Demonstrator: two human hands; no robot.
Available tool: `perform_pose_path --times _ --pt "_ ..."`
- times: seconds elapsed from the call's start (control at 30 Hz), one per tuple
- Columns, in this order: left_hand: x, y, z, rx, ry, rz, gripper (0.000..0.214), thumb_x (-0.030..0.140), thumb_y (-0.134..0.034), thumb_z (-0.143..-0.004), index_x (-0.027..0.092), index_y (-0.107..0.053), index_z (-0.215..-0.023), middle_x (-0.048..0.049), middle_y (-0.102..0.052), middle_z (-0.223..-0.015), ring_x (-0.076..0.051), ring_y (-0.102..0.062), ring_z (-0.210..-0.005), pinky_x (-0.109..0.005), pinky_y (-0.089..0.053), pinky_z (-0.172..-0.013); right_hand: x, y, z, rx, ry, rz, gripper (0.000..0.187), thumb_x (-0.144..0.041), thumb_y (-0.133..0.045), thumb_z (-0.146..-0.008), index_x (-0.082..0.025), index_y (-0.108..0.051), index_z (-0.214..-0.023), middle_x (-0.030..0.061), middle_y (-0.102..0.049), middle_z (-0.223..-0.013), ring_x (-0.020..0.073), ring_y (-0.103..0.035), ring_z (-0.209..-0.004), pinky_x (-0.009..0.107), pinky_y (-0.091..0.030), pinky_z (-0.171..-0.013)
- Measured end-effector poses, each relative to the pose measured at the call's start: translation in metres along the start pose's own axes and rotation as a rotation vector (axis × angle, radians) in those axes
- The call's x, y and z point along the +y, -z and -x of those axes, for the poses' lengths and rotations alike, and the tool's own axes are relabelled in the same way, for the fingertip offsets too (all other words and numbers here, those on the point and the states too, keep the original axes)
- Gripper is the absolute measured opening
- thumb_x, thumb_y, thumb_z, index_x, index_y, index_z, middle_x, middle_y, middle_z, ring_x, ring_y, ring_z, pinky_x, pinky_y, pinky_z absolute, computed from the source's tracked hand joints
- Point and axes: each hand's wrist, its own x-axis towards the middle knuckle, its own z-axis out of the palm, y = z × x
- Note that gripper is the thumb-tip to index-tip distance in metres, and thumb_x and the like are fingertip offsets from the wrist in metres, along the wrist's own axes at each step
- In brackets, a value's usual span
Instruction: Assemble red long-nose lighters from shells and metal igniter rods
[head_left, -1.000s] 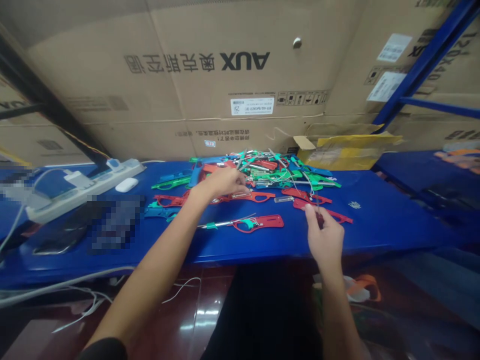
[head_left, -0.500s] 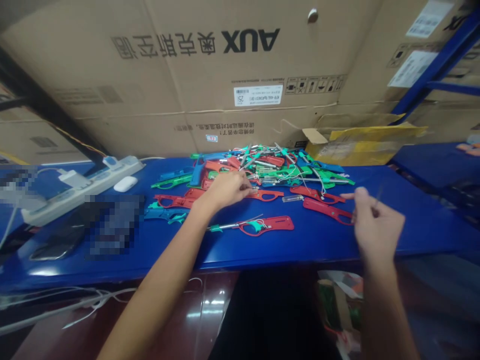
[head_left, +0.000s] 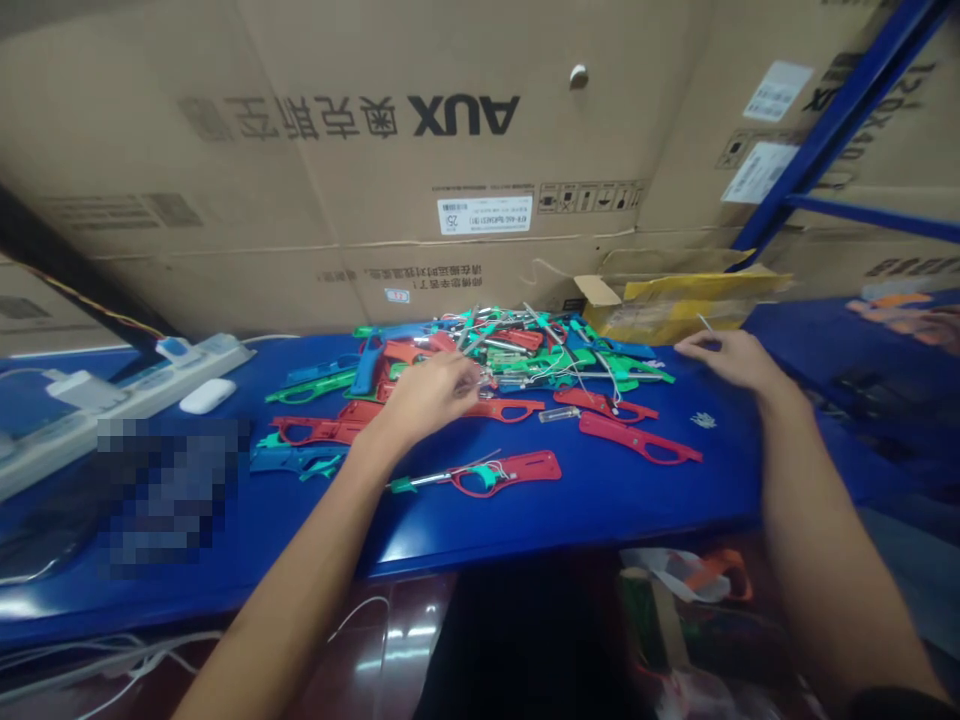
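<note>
My left hand has its fingers curled together at the front of a heap of lighter parts; what they pinch is hidden. A red lighter shell lies at those fingertips. My right hand is closed around a thin, pale rod, whose tip sticks up above the fingers. Below that hand sits a small pile of tiny silvery pieces. Nearer me lies a red half shell with metal tube and green trigger. Another red shell and a small clear tank lie between the hands.
Blue and green shells lie left of the heap. A power strip, a white case and a blurred-out dark patch fill the table's left end. Behind stand large cardboard boxes and a small yellow-taped carton. A blue post rises at right.
My right hand has moved away from me, from beside the red shells to the table's back right, uncovering the silvery pile. My left hand stays at the heap; the view has shifted.
</note>
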Motion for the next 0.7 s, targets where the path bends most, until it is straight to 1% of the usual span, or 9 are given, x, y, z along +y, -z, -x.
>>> perform_pose_path --times 0.1,0.17,0.3,0.37,0.43,0.53,0.6,0.63,0.7 --pt "0.003 0.004 -0.001 0.04 0.047 0.056 0.017 0.031 -0.056 -0.093 0.021 -0.069 -0.096 -0.005 -0.075 -0.098 -0.022 -0.067 -0.089 -0.03 -0.038 -0.063 0.004 0.005 0.009 -0.19 0.037 -0.119 0.026 -0.04 -0.073 -0.085 -0.016 -0.082 -0.089 0.0104 -0.08 -0.094 0.0217 -0.067 -0.085 0.03 -0.045 -0.075" --pt "0.004 0.004 -0.001 0.055 0.062 0.096 0.019 0.034 -0.055 -0.094 0.021 -0.069 -0.095 -0.0039 -0.075 -0.096 -0.021 -0.067 -0.086 -0.03 -0.038 -0.063 0.0 0.008 0.012 -0.279 0.069 -0.161 0.026 -0.042 -0.076 -0.083 -0.017 -0.083 -0.086 0.0106 -0.08 -0.095 0.0233 -0.068 -0.089 0.03 -0.045 -0.077" --pt "0.005 0.004 0.0 0.077 0.08 0.111 0.018 0.033 -0.055 -0.093 0.022 -0.068 -0.096 -0.0034 -0.075 -0.096 -0.021 -0.068 -0.085 -0.029 -0.037 -0.063 -0.012 0.009 0.016 -0.379 0.121 -0.238 0.026 -0.044 -0.081 -0.076 -0.018 -0.082 -0.08 0.0124 -0.079 -0.093 0.0251 -0.068 -0.089 0.033 -0.045 -0.08" --pt "0.005 0.005 0.0 0.077 0.083 0.108 0.018 0.033 -0.055 -0.093 0.022 -0.068 -0.096 -0.0036 -0.074 -0.095 -0.021 -0.068 -0.086 -0.029 -0.038 -0.063 -0.017 0.007 0.016 -0.416 0.152 -0.285 0.03 -0.048 -0.083 -0.071 -0.018 -0.082 -0.077 0.0132 -0.079 -0.091 0.0256 -0.067 -0.087 0.035 -0.046 -0.08" --pt "0.005 0.005 0.0 0.074 0.089 0.107 0.019 0.034 -0.054 -0.093 0.022 -0.069 -0.095 -0.0038 -0.074 -0.094 -0.022 -0.068 -0.084 -0.029 -0.037 -0.063 -0.022 0.002 0.015 -0.439 0.177 -0.314 0.038 -0.054 -0.083 -0.067 -0.018 -0.081 -0.077 0.0129 -0.078 -0.09 0.0254 -0.067 -0.085 0.035 -0.047 -0.079" --pt "0.005 0.004 -0.001 0.073 0.094 0.112 0.02 0.037 -0.054 -0.094 0.022 -0.068 -0.094 -0.0039 -0.075 -0.094 -0.021 -0.068 -0.081 -0.029 -0.038 -0.062 -0.03 -0.006 0.014 -0.466 0.203 -0.337 0.053 -0.068 -0.082 -0.059 -0.018 -0.08 -0.075 0.0096 -0.077 -0.081 0.0239 -0.067 -0.078 0.034 -0.049 -0.073" --pt "0.003 0.003 -0.001 0.081 0.09 0.11 0.022 0.038 -0.053 -0.094 0.022 -0.068 -0.094 -0.004 -0.075 -0.094 -0.021 -0.068 -0.081 -0.029 -0.039 -0.062 -0.032 -0.009 0.014 -0.458 0.24 -0.362 0.059 -0.076 -0.079 -0.057 -0.02 -0.08 -0.075 0.0075 -0.077 -0.079 0.0238 -0.067 -0.076 0.034 -0.05 -0.071" --pt "0.003 0.002 -0.001 0.086 0.088 0.106 0.022 0.038 -0.053 -0.094 0.022 -0.069 -0.095 -0.004 -0.075 -0.094 -0.022 -0.069 -0.081 -0.029 -0.039 -0.062 -0.03 -0.008 0.013 -0.425 0.255 -0.374 0.062 -0.079 -0.076 -0.058 -0.02 -0.08 -0.076 0.0072 -0.077 -0.08 0.0243 -0.067 -0.078 0.034 -0.05 -0.072" --pt "0.001 0.0 0.0 0.098 0.093 0.097 0.021 0.038 -0.054 -0.093 0.023 -0.069 -0.096 -0.0038 -0.076 -0.093 -0.022 -0.07 -0.082 -0.029 -0.041 -0.062 -0.024 -0.006 0.012 -0.305 0.249 -0.381 0.066 -0.084 -0.071 -0.06 -0.021 -0.081 -0.078 0.0079 -0.079 -0.085 0.0262 -0.069 -0.082 0.036 -0.051 -0.075"
